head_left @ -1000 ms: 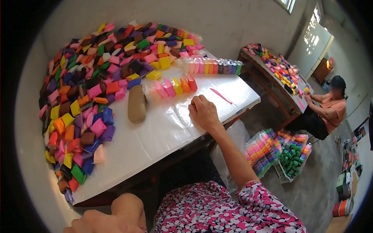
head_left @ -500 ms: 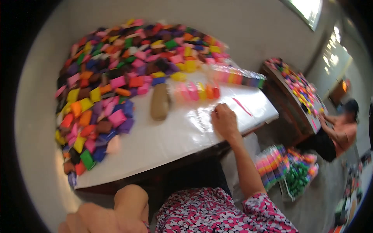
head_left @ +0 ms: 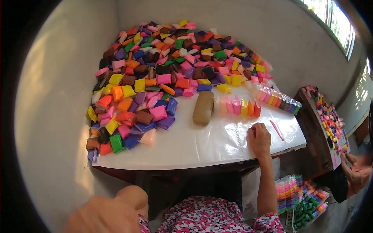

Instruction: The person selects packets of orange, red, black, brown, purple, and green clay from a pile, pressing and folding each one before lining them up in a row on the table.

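Observation:
My right hand (head_left: 259,140) rests on the plastic-covered tabletop near the front edge, its fingers curled together. Whatever it may hold is hidden. Just beyond it lies a clear bag with a row of pink, yellow, orange and red packets (head_left: 244,107). A thin pink stick (head_left: 277,130) is to the right of the hand. Left of the row sits a brown oblong block (head_left: 203,108). My left hand (head_left: 103,215) is low at the left, close to the camera and off the table. It is smeared by motion, so its fingers cannot be made out.
A large heap of colourful small packets (head_left: 163,79) covers the table's back and left. A filled clear bag (head_left: 278,97) lies at the right. More bagged packets (head_left: 289,192) are on the floor. Another person (head_left: 353,171) sits at a second table (head_left: 311,128).
The view has turned, so the table now appears farther right. My right hand keeps its place beside the pink stick. My left hand remains low at the left, blurred.

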`<state>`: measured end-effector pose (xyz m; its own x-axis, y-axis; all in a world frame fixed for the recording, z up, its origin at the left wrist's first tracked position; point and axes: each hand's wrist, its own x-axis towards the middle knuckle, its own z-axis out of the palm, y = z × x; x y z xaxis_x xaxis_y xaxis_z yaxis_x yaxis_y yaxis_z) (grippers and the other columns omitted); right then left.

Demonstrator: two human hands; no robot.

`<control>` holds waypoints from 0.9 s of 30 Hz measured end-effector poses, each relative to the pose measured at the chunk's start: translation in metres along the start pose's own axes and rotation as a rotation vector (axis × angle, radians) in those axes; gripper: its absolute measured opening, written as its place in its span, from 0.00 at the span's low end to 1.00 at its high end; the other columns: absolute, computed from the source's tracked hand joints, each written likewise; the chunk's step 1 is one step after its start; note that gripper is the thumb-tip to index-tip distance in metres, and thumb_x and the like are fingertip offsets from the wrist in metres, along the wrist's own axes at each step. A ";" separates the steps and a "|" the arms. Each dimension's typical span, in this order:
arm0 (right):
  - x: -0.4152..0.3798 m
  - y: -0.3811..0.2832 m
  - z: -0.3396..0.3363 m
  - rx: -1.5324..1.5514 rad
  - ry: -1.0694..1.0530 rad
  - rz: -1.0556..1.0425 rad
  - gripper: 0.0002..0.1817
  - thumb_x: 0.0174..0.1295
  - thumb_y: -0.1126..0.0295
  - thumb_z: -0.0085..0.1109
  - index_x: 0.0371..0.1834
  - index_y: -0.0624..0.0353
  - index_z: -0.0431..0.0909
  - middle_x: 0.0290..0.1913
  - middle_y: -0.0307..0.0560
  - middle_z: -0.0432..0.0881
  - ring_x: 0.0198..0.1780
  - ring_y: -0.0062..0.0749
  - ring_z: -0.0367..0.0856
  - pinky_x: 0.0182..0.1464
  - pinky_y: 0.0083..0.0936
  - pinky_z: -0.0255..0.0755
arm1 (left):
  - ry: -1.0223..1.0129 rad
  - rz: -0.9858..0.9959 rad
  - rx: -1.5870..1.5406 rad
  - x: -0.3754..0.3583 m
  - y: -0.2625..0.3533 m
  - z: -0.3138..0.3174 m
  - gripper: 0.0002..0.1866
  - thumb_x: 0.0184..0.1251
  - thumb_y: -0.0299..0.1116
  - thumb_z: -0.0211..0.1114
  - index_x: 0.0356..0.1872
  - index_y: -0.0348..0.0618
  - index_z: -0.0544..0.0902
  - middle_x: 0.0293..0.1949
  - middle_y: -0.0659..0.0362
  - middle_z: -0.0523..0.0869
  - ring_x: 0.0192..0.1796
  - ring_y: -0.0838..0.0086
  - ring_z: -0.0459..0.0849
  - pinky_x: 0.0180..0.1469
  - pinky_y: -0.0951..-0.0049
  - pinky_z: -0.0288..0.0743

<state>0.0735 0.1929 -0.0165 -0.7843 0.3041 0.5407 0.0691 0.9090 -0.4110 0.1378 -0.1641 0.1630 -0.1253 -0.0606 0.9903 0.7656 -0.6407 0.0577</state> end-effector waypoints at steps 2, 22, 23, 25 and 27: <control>-0.001 0.000 -0.001 0.003 0.001 -0.008 0.07 0.61 0.69 0.59 0.33 0.61 0.74 0.36 0.52 0.77 0.35 0.51 0.80 0.40 0.44 0.73 | -0.105 -0.021 -0.046 0.012 0.003 0.021 0.12 0.58 0.23 0.61 0.17 0.46 0.72 0.10 0.69 0.66 0.10 0.86 0.53 0.14 0.80 0.43; -0.001 0.000 0.000 -0.033 0.046 -0.028 0.06 0.59 0.71 0.61 0.32 0.62 0.75 0.33 0.51 0.78 0.32 0.45 0.80 0.38 0.40 0.73 | -0.128 0.305 0.016 0.011 0.007 0.023 0.16 0.67 0.31 0.59 0.55 0.55 0.76 0.12 0.71 0.71 0.10 0.88 0.55 0.14 0.81 0.43; 0.000 0.000 0.001 -0.039 0.050 -0.026 0.06 0.59 0.71 0.61 0.32 0.62 0.75 0.33 0.51 0.78 0.32 0.45 0.80 0.38 0.40 0.73 | -0.198 0.313 -0.110 0.021 0.001 0.018 0.18 0.67 0.32 0.59 0.57 0.55 0.74 0.13 0.71 0.72 0.10 0.88 0.56 0.15 0.82 0.45; 0.001 0.000 0.001 -0.030 0.061 -0.029 0.06 0.59 0.71 0.61 0.32 0.62 0.75 0.32 0.51 0.78 0.32 0.45 0.80 0.38 0.40 0.73 | -0.053 0.202 -0.163 0.030 -0.014 0.000 0.12 0.68 0.32 0.57 0.51 0.49 0.74 0.16 0.70 0.72 0.14 0.88 0.60 0.19 0.84 0.48; -0.002 -0.002 0.000 -0.017 0.037 -0.020 0.07 0.59 0.71 0.60 0.32 0.62 0.75 0.34 0.52 0.78 0.33 0.47 0.80 0.39 0.41 0.73 | 0.254 -0.053 0.010 0.023 -0.050 -0.036 0.06 0.67 0.30 0.56 0.41 0.41 0.76 0.21 0.67 0.74 0.21 0.86 0.65 0.23 0.85 0.54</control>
<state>0.0752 0.1902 -0.0167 -0.7621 0.2962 0.5757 0.0645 0.9195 -0.3878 0.0740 -0.1608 0.1786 -0.3183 -0.2181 0.9225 0.7601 -0.6403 0.1109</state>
